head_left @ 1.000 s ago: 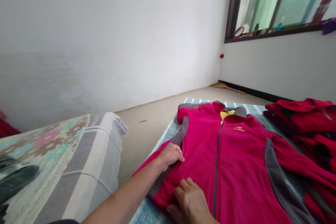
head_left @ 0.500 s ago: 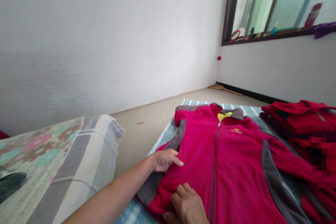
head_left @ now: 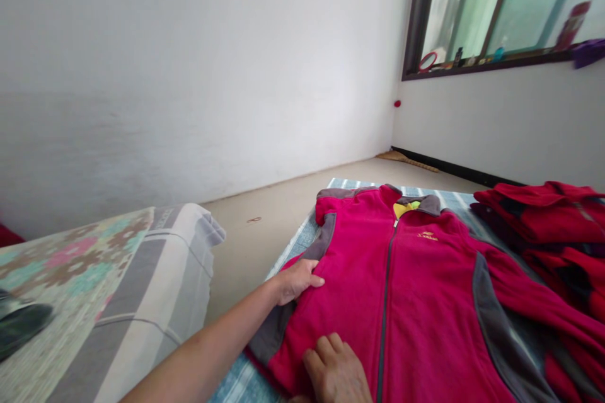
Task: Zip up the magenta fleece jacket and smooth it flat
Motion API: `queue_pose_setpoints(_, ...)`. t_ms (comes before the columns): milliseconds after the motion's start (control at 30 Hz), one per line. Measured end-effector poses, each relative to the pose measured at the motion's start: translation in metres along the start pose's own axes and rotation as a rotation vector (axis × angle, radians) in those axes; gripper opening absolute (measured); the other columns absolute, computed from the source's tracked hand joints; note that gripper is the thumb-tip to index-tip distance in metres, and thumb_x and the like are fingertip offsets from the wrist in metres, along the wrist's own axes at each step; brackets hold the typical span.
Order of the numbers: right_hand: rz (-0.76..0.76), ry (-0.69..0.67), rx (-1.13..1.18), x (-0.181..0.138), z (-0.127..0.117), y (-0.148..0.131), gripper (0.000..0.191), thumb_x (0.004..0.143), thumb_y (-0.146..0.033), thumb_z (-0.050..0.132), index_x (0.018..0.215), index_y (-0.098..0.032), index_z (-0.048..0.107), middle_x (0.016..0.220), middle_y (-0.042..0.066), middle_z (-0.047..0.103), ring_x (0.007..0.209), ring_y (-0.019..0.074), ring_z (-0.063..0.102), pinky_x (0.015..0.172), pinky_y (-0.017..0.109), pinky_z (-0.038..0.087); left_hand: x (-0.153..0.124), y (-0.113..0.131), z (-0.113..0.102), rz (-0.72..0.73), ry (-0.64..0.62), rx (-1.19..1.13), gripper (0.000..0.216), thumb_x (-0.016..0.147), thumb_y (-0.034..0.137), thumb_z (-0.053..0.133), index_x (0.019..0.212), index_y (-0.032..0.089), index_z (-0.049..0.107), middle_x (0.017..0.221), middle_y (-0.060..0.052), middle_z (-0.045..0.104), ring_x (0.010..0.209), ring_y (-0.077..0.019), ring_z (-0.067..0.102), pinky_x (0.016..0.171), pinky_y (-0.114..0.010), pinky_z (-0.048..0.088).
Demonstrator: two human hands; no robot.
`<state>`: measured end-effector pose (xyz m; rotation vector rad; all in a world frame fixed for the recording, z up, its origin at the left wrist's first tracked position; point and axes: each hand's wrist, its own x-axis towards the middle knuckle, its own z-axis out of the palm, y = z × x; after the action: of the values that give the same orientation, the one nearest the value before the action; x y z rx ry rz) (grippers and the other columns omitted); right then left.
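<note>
A magenta fleece jacket point(head_left: 352, 277) with grey panels and a dark front zipper lies spread out, front side up and collar away from me. At its left side, my left hand point(head_left: 299, 281) grips the fleece beside the sleeve, thumb on top and fingers tucked out of sight. Lower down, my right hand point(head_left: 336, 370) is curled over the left front panel, closed on the fabric; its fingertips are partly hidden. Something yellow shows inside the collar point(head_left: 428, 204).
A blue patterned sheet point(head_left: 302, 239) lies under the jacket. Folded red and dark clothes point(head_left: 543, 214) are stacked at right. To the left stands a surface with a floral and striped cover point(head_left: 155, 277). Small items line the windowsill point(head_left: 496, 64).
My left hand has shifted slightly upward along the jacket's side, its thumb now lying closer in. My right hand stays nearly in place. The view has moved a little.
</note>
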<state>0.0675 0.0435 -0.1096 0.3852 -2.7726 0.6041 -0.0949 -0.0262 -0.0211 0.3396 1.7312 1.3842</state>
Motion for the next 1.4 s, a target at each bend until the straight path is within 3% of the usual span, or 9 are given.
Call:
queue_pose_setpoints(200,0.041,-0.034,-0.075,0.003,-0.013,-0.016,0.033,0.063,-0.042,0.073,0.086,-0.022,0.062,0.085,0.008,0.062,0.078,0.0272,0.057,0.061,0.037,0.047,-0.001,-0.004,0.000,0.185,0.362,0.604,0.049,0.067,0.021,0.059,0.115,0.013,0.053,0.079,-0.003,0.070,0.070,-0.0189,0.066,0.061,-0.026,0.049)
queue_pose_setpoints(400,0.047,-0.049,-0.067,0.004,-0.020,-0.022,0.027,0.065,-0.036,0.071,0.085,-0.020,0.062,0.084,0.009,0.062,0.078,0.0270,0.057,0.062,0.038,0.047,-0.011,0.005,-0.010,0.294,0.359,0.716,0.027,0.066,0.015,0.051,0.092,0.017,0.060,0.093,-0.006,0.068,0.096,-0.0220,0.063,0.082,-0.029,0.047)
queue_pose_setpoints(600,0.073,-0.083,-0.081,0.009,-0.027,-0.028,0.039,0.061,-0.041,0.073,0.093,-0.019,0.063,0.086,0.010,0.062,0.079,0.0281,0.058,0.063,0.040,0.049,-0.023,0.004,-0.007,0.365,0.220,0.690,0.028,0.066,0.009,0.044,0.088,0.018,0.059,0.090,-0.002,0.067,0.086,-0.0173,0.066,0.076,-0.026,0.050)
queue_pose_setpoints(733,0.086,-0.073,-0.104,0.020,-0.035,-0.045,0.044,0.064,-0.034,0.073,0.103,-0.018,0.061,0.090,0.011,0.063,0.079,0.0278,0.059,0.064,0.041,0.051,-0.031,0.004,-0.015,0.405,0.391,0.874,0.034,0.067,0.010,0.049,0.098,0.018,0.060,0.104,-0.006,0.065,0.093,-0.0180,0.064,0.083,-0.028,0.049)
queue_pose_setpoints(833,0.094,-0.086,-0.105,0.028,-0.039,-0.058,0.029,0.070,-0.023,0.067,0.098,-0.019,0.060,0.091,0.011,0.063,0.078,0.0263,0.060,0.065,0.041,0.052,-0.043,0.008,-0.030,0.335,0.565,1.179,0.032,0.071,0.017,0.056,0.102,0.016,0.061,0.110,-0.011,0.064,0.106,-0.0237,0.058,0.095,-0.034,0.042)
queue_pose_setpoints(933,0.098,-0.129,-0.095,0.034,-0.041,-0.063,0.031,0.071,-0.024,0.068,0.100,-0.019,0.059,0.093,0.011,0.063,0.080,0.0273,0.061,0.065,0.042,0.053,-0.057,0.008,-0.045,0.065,0.587,1.295,0.038,0.074,0.036,0.059,0.104,0.013,0.061,0.105,-0.016,0.066,0.100,-0.0300,0.060,0.088,-0.039,0.044)
queue_pose_setpoints(1133,0.142,-0.172,0.005,0.052,-0.054,-0.059,0.067,0.070,-0.033,0.072,0.129,-0.013,0.047,0.099,0.015,0.064,0.084,0.0310,0.064,0.063,0.044,0.056,-0.070,-0.001,-0.056,-0.040,0.348,0.841,0.026,0.062,0.039,0.063,0.071,0.015,0.064,0.065,-0.003,0.066,0.066,-0.0227,0.062,0.058,-0.027,0.043)
queue_pose_setpoints(1267,0.330,-0.178,0.220,0.070,-0.077,-0.060,0.103,0.066,-0.036,0.072,0.147,-0.009,0.015,0.110,0.020,0.062,0.086,0.0336,0.066,0.067,0.046,0.055,-0.078,0.026,-0.033,-0.029,0.218,0.277,0.027,0.060,0.039,0.068,0.069,0.015,0.062,0.061,0.001,0.065,0.055,-0.0165,0.058,0.053,-0.024,0.042)
queue_pose_setpoints(1400,0.439,-0.039,0.387,0.079,-0.102,-0.059,0.127,0.055,-0.049,0.078,0.149,-0.016,0.000,0.116,0.019,0.060,0.092,0.0378,0.065,0.073,0.051,0.052,-0.081,0.064,0.000,0.057,0.185,0.091,0.022,0.057,0.030,0.075,0.062,0.015,0.060,0.055,0.003,0.061,0.050,-0.0117,0.053,0.049,-0.020,0.041)
